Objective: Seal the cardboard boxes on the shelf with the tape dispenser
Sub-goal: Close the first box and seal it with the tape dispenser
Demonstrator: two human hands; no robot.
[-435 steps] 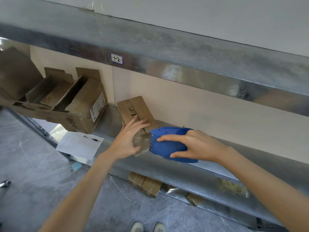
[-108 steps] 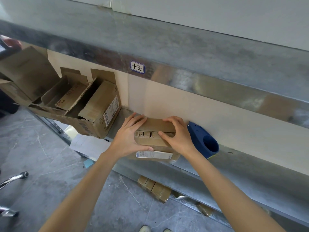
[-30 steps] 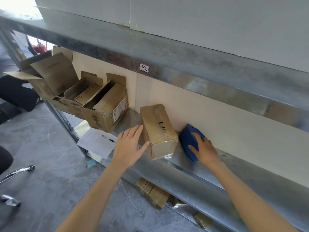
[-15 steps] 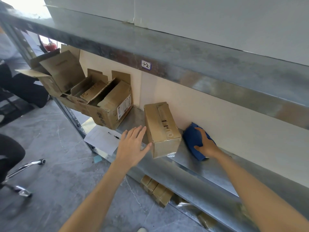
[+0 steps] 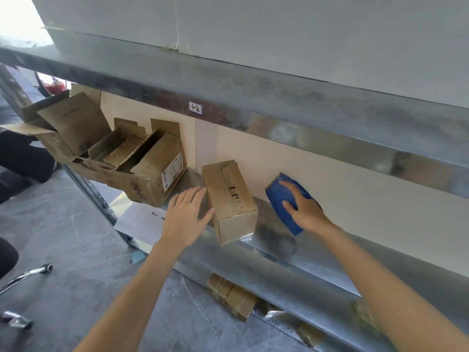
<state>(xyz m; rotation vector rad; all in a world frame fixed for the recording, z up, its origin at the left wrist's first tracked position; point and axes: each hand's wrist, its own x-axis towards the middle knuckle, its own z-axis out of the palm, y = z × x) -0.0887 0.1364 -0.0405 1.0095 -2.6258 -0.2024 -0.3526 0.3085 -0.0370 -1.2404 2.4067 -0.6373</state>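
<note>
A small closed cardboard box (image 5: 229,199) lies on the metal shelf (image 5: 291,252), its near end at the shelf's front edge. My left hand (image 5: 185,217) is spread flat beside the box's left side, thumb near its lower corner; whether it touches is unclear. The blue tape dispenser (image 5: 281,201) stands to the right of the box against the back wall. My right hand (image 5: 304,209) lies on it, fingers curled over its top.
Several open cardboard boxes (image 5: 142,171) with raised flaps sit at the shelf's left end, overhanging the edge. A sheet of paper (image 5: 139,222) lies below them. Small packets (image 5: 231,295) lie on the lower shelf. A chair leg (image 5: 28,275) stands on the floor at left.
Since a second ago the view has shifted a little. My right hand has settled further over the dispenser. My left hand stays spread beside the box, which has not moved.
</note>
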